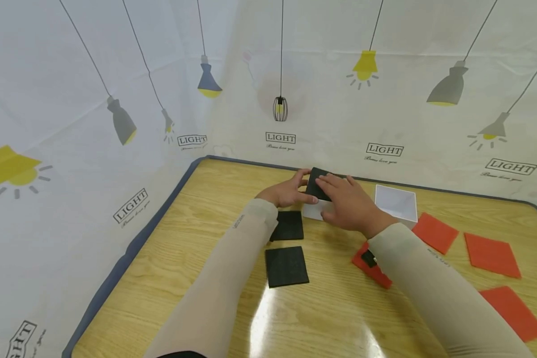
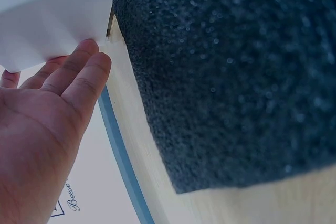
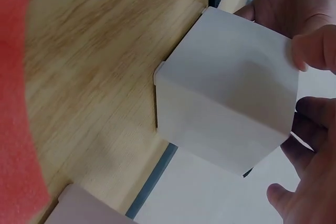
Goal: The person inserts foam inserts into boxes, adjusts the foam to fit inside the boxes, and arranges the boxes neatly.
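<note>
A white box (image 1: 313,211) stands near the table's far edge, with a black foam square (image 1: 313,186) at its top. My left hand (image 1: 288,192) holds the box at its left side. Its thumb rests on the near face by the upper edge, and its fingers (image 2: 84,72) lie along another wall. My right hand (image 1: 350,201) is over the top, straight fingers pressing on the foam square and thumb near the box's front. In the right wrist view the box (image 3: 231,66) sits between both hands; its opening is hidden there.
A second white box (image 1: 396,198), its top uncovered, stands to the right. Two black foam squares (image 1: 287,267) lie in front of the left hand, one partly behind the sleeve. Several red squares (image 1: 492,253) lie at the right, one under the right wrist. A printed curtain (image 1: 322,99) surrounds the table.
</note>
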`<move>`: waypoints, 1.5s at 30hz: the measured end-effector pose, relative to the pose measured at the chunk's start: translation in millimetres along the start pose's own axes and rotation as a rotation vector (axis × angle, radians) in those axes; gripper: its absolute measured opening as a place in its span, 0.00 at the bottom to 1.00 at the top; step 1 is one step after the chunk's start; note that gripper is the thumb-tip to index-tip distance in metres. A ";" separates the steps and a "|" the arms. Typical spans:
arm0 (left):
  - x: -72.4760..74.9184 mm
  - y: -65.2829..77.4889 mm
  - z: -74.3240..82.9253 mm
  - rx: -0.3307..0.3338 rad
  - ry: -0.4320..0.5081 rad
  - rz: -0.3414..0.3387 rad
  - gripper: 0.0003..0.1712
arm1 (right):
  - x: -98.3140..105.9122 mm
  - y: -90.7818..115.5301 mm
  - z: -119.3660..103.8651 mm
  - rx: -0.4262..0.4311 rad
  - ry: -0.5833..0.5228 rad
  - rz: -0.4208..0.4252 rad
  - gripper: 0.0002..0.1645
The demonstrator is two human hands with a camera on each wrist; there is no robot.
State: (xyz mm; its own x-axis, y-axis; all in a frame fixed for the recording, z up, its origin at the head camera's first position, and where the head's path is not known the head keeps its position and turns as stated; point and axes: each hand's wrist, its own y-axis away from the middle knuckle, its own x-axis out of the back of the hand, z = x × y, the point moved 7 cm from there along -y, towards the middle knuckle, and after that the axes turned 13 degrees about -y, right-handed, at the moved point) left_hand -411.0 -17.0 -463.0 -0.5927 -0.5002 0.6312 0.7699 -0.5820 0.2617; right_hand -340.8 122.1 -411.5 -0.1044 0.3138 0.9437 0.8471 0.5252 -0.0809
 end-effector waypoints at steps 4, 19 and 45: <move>0.1 0.5 0.1 0.008 0.005 0.003 0.59 | -2.7 0.5 1.4 0.004 0.012 -0.012 0.49; -0.4 2.4 1.0 -0.003 0.011 0.013 0.57 | -10.4 0.8 5.7 -0.004 0.011 -0.013 0.44; 0.1 5.2 3.3 -0.001 0.022 0.013 0.55 | -16.0 -5.9 10.7 -0.086 0.010 -0.073 0.45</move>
State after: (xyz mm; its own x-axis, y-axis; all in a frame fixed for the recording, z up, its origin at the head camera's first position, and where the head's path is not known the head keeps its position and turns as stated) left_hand -406.3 -17.9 -459.2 -0.5879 -0.5215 0.6184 0.7773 -0.5759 0.2532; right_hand -349.7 122.5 -429.6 -0.1623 0.2689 0.9494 0.8792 0.4761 0.0154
